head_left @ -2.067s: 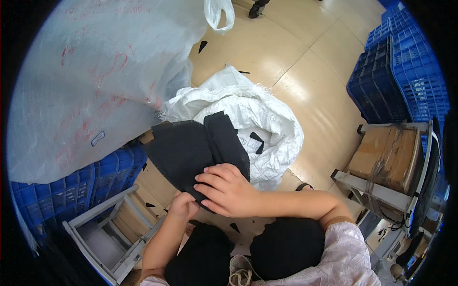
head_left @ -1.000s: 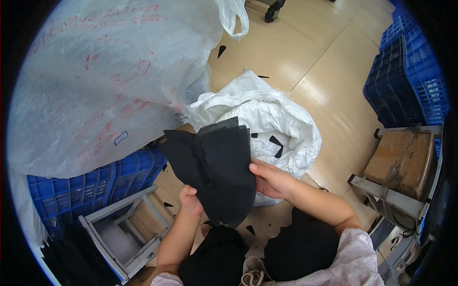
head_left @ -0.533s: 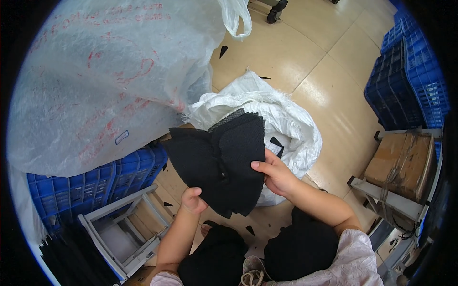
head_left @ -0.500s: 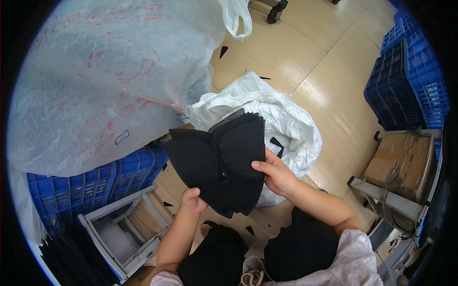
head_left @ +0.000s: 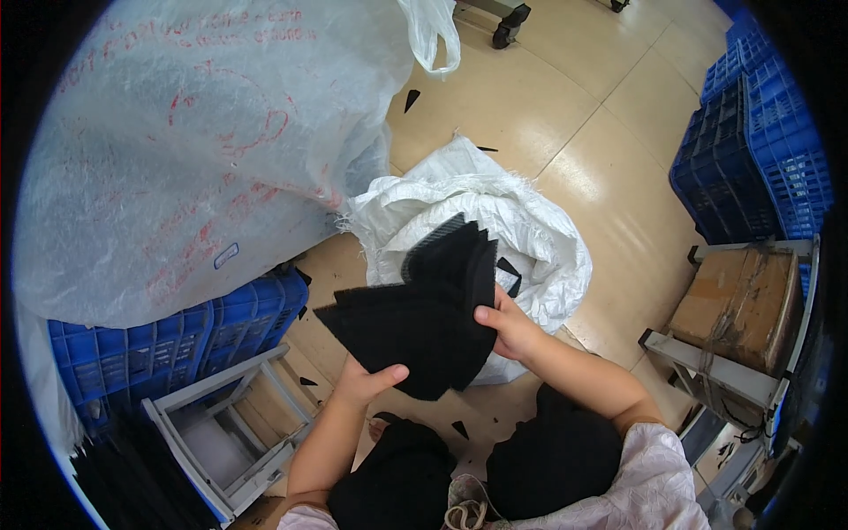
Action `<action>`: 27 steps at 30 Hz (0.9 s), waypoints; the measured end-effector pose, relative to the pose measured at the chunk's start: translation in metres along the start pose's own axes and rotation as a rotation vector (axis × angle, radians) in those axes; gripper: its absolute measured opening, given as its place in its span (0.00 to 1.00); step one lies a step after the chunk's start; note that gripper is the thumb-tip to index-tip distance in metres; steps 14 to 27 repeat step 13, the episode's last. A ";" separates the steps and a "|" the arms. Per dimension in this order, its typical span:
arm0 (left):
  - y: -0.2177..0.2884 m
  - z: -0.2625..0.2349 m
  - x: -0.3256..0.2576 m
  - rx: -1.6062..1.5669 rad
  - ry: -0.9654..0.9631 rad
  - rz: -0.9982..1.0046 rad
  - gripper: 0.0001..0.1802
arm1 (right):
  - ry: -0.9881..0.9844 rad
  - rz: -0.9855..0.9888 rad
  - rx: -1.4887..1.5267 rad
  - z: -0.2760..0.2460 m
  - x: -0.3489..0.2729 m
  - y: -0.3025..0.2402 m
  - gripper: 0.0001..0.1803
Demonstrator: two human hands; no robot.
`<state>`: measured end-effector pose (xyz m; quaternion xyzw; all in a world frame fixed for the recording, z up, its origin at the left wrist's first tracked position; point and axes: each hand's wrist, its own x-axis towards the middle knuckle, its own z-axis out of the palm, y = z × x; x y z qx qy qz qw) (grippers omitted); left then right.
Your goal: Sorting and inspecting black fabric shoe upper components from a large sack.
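A stack of black mesh fabric pieces is held up between my two hands, fanned into two lobes with layered edges. My left hand grips its lower left part, thumb on top and the fingers hidden beneath. On the right edge, my right hand is closed with its thumb pressed on the face of the stack. Just beyond and below the fabric stands an open white woven sack with a rumpled rim. Inside it, a black scrap shows beside the right hand.
Large translucent plastic sheeting covers blue crates at left. A grey metal frame stool stands near my left arm. At right are stacked blue crates and a taped cardboard box on a frame. Black scraps lie on the tiled floor.
The left part of the stack has swung downward and its layers have spread differently. My left hand has moved slightly right, with its thumb now lying further over the fabric.
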<state>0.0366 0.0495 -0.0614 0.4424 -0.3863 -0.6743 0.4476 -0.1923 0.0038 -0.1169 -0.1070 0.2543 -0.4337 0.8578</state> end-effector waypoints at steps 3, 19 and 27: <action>-0.004 -0.015 -0.003 -0.331 -0.018 -0.145 0.41 | 0.001 0.014 -0.056 0.005 -0.001 -0.004 0.34; 0.027 -0.008 0.035 -0.350 -0.313 0.195 0.60 | 0.049 0.345 -0.019 0.000 -0.001 -0.003 0.35; 0.027 -0.008 0.035 -0.350 -0.313 0.195 0.60 | 0.049 0.345 -0.019 0.000 -0.001 -0.003 0.35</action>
